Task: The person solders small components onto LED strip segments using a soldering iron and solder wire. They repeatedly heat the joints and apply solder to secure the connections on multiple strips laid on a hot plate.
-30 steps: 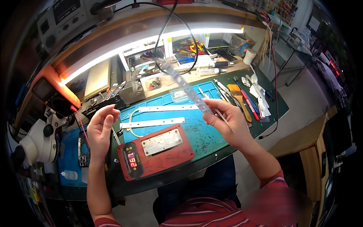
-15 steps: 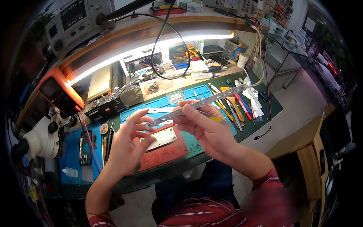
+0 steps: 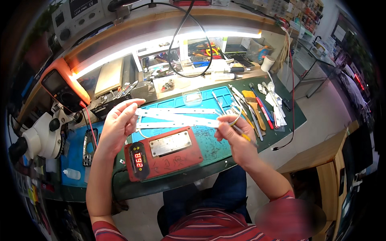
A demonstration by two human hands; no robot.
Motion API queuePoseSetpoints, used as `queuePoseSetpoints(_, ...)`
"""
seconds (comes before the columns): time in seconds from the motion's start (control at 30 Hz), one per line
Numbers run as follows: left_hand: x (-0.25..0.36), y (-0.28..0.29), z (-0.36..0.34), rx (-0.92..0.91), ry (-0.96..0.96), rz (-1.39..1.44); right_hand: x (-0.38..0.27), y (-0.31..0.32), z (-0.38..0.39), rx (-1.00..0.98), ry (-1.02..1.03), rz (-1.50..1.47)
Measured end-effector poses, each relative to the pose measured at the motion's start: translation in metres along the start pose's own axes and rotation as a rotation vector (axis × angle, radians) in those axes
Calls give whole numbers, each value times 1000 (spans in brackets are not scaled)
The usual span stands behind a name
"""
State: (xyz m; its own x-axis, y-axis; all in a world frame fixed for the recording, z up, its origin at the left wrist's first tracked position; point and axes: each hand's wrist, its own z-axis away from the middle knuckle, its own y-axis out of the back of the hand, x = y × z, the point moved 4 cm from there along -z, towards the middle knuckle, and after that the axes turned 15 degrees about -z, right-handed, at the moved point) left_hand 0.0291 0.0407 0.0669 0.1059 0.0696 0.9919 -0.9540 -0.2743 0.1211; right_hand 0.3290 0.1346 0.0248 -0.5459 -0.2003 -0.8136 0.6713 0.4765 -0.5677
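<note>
My left hand (image 3: 120, 124) pinches the left end of a white LED strip (image 3: 177, 118). At the strip's other end, my right hand (image 3: 237, 141) closes its fingers on it. A slim metal tool with a yellow part (image 3: 246, 137) also sits in my right hand; its exact kind is hard to make out. The strip is held roughly level above the work mat (image 3: 209, 140). Behind it lies another white strip (image 3: 197, 111) on the mat. Nearer to me stands a red heating plate (image 3: 183, 161) with a metal block on top and a lit red display.
An orange multimeter (image 3: 64, 88) and a white microscope (image 3: 42, 138) stand at left. Brushes, pens and tweezers surround a wooden-handled brush (image 3: 254, 105) at right. A small clear box (image 3: 192, 97) rests behind the strips. A black cable (image 3: 171, 52) loops down overhead.
The strip has gone from slanting up rightward to nearly level and lower. My left hand has moved left and taken hold of its left end; my right hand now holds the right end.
</note>
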Motion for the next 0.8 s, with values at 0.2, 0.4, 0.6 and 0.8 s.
queuePoseSetpoints(0.2, -24, 15, -7, -57, -38, -223, 15, 5, 7, -127, -118, 219)
queuePoseSetpoints(0.4, -44, 34, -17, -95, 10, -26, 5, 44, 6, -101, 163, 371)
queuePoseSetpoints(0.6, -55, 29, -22, -117, 22, -50, -30, 52, -17, 77, 454, 379)
queuePoseSetpoints(0.8, -52, 20, -22, -129, 29, -60, -38, -12, -58, -141, 343, 414)
